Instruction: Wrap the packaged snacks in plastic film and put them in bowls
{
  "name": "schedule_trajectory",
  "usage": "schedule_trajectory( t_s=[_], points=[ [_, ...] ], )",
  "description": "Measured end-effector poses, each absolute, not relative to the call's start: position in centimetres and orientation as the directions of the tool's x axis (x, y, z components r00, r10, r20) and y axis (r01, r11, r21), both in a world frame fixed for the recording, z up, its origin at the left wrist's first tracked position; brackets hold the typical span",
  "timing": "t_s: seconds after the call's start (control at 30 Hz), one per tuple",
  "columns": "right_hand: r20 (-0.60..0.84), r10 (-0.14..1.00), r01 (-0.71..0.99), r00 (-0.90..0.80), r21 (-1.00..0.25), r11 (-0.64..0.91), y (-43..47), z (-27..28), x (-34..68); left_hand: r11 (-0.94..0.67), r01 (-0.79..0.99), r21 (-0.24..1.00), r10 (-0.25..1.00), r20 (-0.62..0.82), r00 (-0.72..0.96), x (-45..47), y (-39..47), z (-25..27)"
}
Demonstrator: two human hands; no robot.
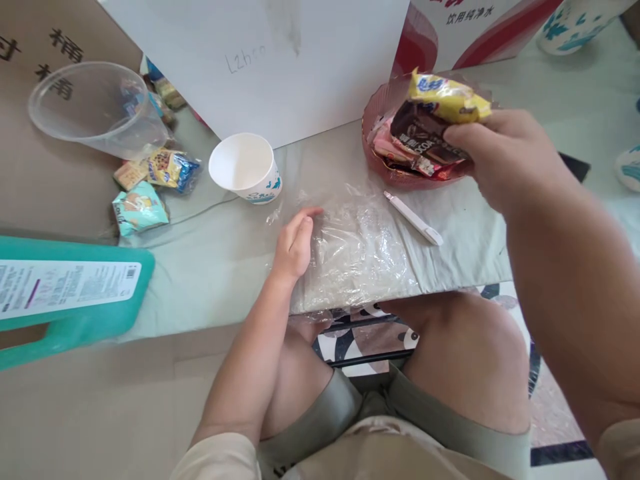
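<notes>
My right hand grips snack packets above the pink bowl at the back right. One is a yellow packet; below it is a dark brown packet with "COCOA" printed on it. More pink and red wrapped snacks lie in the bowl. My left hand rests on its side at the left edge of a crinkled clear plastic bag, fingers stretched out and holding nothing. To the right of the bag lies a white pen-shaped cutter.
A white paper cup stands left of centre. Behind it are a large white box and a tilted clear plastic tub. Several snack packets lie at left, near a teal container. A patterned cup is at far right.
</notes>
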State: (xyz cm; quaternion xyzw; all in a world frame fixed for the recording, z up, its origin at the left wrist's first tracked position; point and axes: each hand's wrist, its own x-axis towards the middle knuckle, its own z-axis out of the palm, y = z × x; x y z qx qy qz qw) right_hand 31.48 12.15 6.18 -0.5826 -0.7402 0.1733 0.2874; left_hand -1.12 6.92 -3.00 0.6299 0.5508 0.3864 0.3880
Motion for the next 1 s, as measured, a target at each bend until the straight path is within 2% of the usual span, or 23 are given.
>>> schedule_trajectory(
  t_s=[0.03,0.1,0.2,0.3,0.37,0.43,0.47,0.53,0.57,0.63,0.7,0.8,0.87,0.93,1.0],
  points=[
    [0.108,0.989,0.793,-0.1,-0.592,0.145,12.9,6.6,31.8,-0.092,0.401,0.912,0.993,0.056,0.099,-1.1,6.9,-3.0],
    [0.027,1.0,0.85,-0.005,-0.527,0.018,13.6,7.3,31.8,-0.092,0.407,0.909,0.993,0.055,0.101,-1.1,7.0,-3.0],
    [0.172,0.982,0.906,0.08,-0.423,0.0,12.8,8.2,30.4,-0.088,0.4,0.912,0.994,0.052,0.099,-1.1,7.0,-2.8],
    [0.249,0.94,0.871,0.232,-0.484,-0.087,10.5,8.5,28.0,-0.085,0.391,0.916,0.994,0.052,0.095,-1.0,7.0,-2.7],
    [0.349,0.909,0.828,0.228,-0.561,0.008,8.6,8.1,26.3,-0.102,0.381,0.919,0.993,0.07,0.097,-1.0,6.9,-2.6],
    [0.444,0.885,0.757,0.139,-0.624,0.194,6.6,7.1,24.7,-0.14,0.358,0.923,0.988,0.108,0.107,-1.0,6.9,-2.6],
    [0.45,0.892,0.705,0.041,-0.646,0.294,5.7,6.4,24.0,-0.16,0.345,0.925,0.986,0.129,0.109,-1.1,6.9,-2.5],
    [0.396,0.874,0.578,-0.281,-0.657,0.484,4.2,4.5,23.0,-0.187,0.32,0.929,0.982,0.164,0.099,-1.2,6.7,-2.4],
    [0.348,0.824,0.515,-0.447,-0.653,0.555,3.6,3.4,22.7,-0.194,0.306,0.932,0.981,0.176,0.086,-1.3,6.7,-2.3],
    [0.269,0.724,0.441,-0.636,-0.642,0.627,2.8,1.0,22.3,-0.197,0.274,0.941,0.98,0.19,0.053,-1.6,6.5,-2.1],
    [0.224,0.725,0.465,-0.652,-0.637,0.615,2.3,-0.9,22.2,-0.164,0.246,0.955,0.985,0.17,-0.005,-2.1,6.4,-2.0],
    [0.191,0.79,0.548,-0.583,-0.625,0.556,2.2,-2.4,22.3,-0.05,0.189,0.981,0.987,0.077,-0.142,-3.5,6.6,-2.2],
    [0.196,0.814,0.579,-0.548,-0.614,0.537,2.3,-2.5,22.4,-0.024,0.169,0.985,0.965,0.067,-0.252,-4.8,6.7,-2.6],
    [0.205,0.833,0.599,-0.514,-0.609,0.52,2.4,-2.2,22.6,-0.084,0.256,0.963,0.921,0.173,-0.35,-5.9,6.5,-2.7],
    [0.209,0.844,0.611,-0.495,-0.606,0.509,2.5,-1.9,22.9,-0.159,0.431,0.888,0.878,0.327,-0.349,-6.5,5.6,-2.3]
  ],
)
